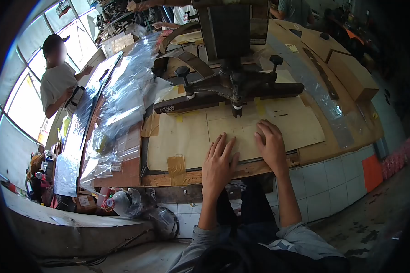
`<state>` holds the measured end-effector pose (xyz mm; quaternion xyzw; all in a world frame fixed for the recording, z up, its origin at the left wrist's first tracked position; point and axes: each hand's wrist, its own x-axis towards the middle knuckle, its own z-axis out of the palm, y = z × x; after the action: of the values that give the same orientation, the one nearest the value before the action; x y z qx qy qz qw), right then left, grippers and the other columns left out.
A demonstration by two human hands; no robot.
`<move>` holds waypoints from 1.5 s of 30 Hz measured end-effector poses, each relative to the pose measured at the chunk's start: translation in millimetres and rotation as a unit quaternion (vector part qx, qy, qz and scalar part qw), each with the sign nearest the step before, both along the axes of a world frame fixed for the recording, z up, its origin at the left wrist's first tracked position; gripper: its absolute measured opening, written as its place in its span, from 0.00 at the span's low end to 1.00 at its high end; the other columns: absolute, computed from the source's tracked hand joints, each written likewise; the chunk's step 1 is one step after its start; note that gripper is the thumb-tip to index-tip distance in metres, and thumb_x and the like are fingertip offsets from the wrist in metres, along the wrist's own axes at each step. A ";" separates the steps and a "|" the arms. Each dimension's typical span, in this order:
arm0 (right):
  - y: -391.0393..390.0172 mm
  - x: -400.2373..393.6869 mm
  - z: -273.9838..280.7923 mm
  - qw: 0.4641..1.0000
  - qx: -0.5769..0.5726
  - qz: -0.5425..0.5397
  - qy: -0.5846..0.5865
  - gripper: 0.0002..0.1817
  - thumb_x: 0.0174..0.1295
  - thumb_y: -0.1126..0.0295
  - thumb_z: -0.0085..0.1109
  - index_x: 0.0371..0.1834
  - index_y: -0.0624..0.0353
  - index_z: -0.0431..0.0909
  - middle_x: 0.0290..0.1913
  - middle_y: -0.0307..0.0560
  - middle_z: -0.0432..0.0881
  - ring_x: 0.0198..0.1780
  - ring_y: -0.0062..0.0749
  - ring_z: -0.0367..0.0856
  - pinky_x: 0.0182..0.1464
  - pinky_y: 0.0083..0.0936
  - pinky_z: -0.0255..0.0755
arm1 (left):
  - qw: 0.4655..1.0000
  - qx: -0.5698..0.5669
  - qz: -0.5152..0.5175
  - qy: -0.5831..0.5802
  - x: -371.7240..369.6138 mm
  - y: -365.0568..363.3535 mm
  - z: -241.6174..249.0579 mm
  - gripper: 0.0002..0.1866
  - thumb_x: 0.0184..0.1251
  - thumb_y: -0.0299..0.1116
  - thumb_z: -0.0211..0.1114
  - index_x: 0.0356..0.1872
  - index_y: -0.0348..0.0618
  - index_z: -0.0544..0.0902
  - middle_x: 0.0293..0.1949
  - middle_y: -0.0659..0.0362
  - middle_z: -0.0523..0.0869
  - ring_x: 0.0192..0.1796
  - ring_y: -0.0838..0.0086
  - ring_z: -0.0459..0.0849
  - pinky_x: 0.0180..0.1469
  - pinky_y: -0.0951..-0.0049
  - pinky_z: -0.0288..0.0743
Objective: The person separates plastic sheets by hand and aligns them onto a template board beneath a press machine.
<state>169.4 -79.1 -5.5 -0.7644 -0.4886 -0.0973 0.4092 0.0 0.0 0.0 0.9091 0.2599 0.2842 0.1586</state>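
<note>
My left hand (217,164) lies flat on a cream-coloured board (182,141), fingers stretched out and pointing away from me. To its right, my right hand (270,144) rests on the same board with the fingers extended, near its front edge. Neither hand holds anything. Thin lines are marked on the board, and a piece of brown tape (176,169) sits at its front left. Just beyond my fingertips stands a dark metal press head (236,84), with a bar (278,90) reaching across the board and black knobs on both sides.
Clear plastic sheeting (123,95) covers the table's left side. A cardboard box (351,75) and a long dark strip (321,73) lie at the right. A person (59,77) stands at the far left; other people are partly visible behind. Plastic bottles (123,202) lie below the table.
</note>
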 end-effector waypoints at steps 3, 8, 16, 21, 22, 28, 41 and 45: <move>0.5 1.1 0.5 1.000 0.006 0.002 -0.007 0.16 0.59 0.74 0.61 0.49 0.70 0.78 0.53 0.58 0.80 0.55 0.53 0.77 0.60 0.40 0.71 | 1.000 0.003 -0.001 -0.002 1.2 0.4 0.3 0.24 0.66 0.36 0.61 0.62 0.44 0.74 0.65 0.47 0.72 0.69 0.55 0.68 0.71 0.56 0.61; 0.2 0.4 1.3 1.000 0.000 -0.001 0.000 0.15 0.61 0.73 0.60 0.50 0.68 0.78 0.54 0.58 0.80 0.57 0.52 0.77 0.60 0.38 0.71 | 1.000 0.002 -0.001 -0.002 0.7 0.5 0.6 0.23 0.66 0.36 0.61 0.62 0.44 0.74 0.65 0.47 0.72 0.69 0.55 0.68 0.71 0.56 0.61; 1.2 1.1 -0.8 1.000 -0.001 -0.003 -0.004 0.15 0.61 0.73 0.61 0.50 0.69 0.78 0.54 0.58 0.80 0.57 0.53 0.77 0.60 0.38 0.71 | 1.000 0.000 0.008 -0.013 0.9 -0.5 1.9 0.23 0.64 0.35 0.63 0.60 0.46 0.76 0.65 0.48 0.73 0.69 0.55 0.69 0.70 0.57 0.62; 0.8 0.4 -0.5 1.000 -0.001 -0.003 -0.005 0.15 0.60 0.73 0.61 0.49 0.69 0.78 0.53 0.58 0.80 0.56 0.53 0.77 0.60 0.39 0.71 | 1.000 -0.003 0.005 -0.013 0.9 -0.8 3.0 0.23 0.64 0.35 0.63 0.60 0.45 0.76 0.65 0.48 0.73 0.69 0.55 0.69 0.70 0.57 0.62; 1.0 0.9 -1.5 1.000 0.003 -0.001 -0.007 0.15 0.60 0.73 0.61 0.49 0.70 0.78 0.53 0.58 0.80 0.56 0.53 0.77 0.60 0.40 0.71 | 1.000 -0.003 0.005 -0.013 0.7 -0.9 3.2 0.23 0.64 0.34 0.63 0.60 0.46 0.76 0.65 0.48 0.73 0.69 0.55 0.69 0.70 0.57 0.62; 1.2 0.8 -1.7 1.000 0.002 0.001 -0.006 0.16 0.60 0.73 0.61 0.49 0.70 0.78 0.53 0.59 0.80 0.56 0.53 0.76 0.61 0.41 0.70 | 1.000 -0.003 -0.001 -0.009 -0.3 -0.7 1.6 0.23 0.66 0.37 0.61 0.62 0.43 0.74 0.65 0.46 0.72 0.69 0.55 0.68 0.71 0.56 0.61; 1.9 1.0 -0.7 1.000 0.000 0.001 -0.007 0.16 0.60 0.73 0.61 0.49 0.70 0.78 0.53 0.59 0.80 0.56 0.52 0.77 0.61 0.39 0.70 | 0.999 0.004 0.000 -0.042 0.3 0.8 -1.3 0.23 0.65 0.36 0.62 0.61 0.44 0.76 0.63 0.47 0.75 0.68 0.54 0.70 0.70 0.56 0.63; 1.5 -1.0 0.2 1.000 -0.004 -0.006 -0.003 0.15 0.61 0.73 0.61 0.49 0.70 0.78 0.53 0.59 0.80 0.56 0.52 0.77 0.61 0.39 0.71 | 0.999 0.004 -0.001 -0.034 -0.2 0.8 -1.1 0.23 0.66 0.37 0.62 0.62 0.46 0.75 0.63 0.47 0.75 0.68 0.54 0.70 0.70 0.57 0.63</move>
<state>168.4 -77.5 -5.3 -0.7685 -0.4856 -0.1004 0.4043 -0.2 0.8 -1.1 0.8996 0.2526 0.3163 0.1640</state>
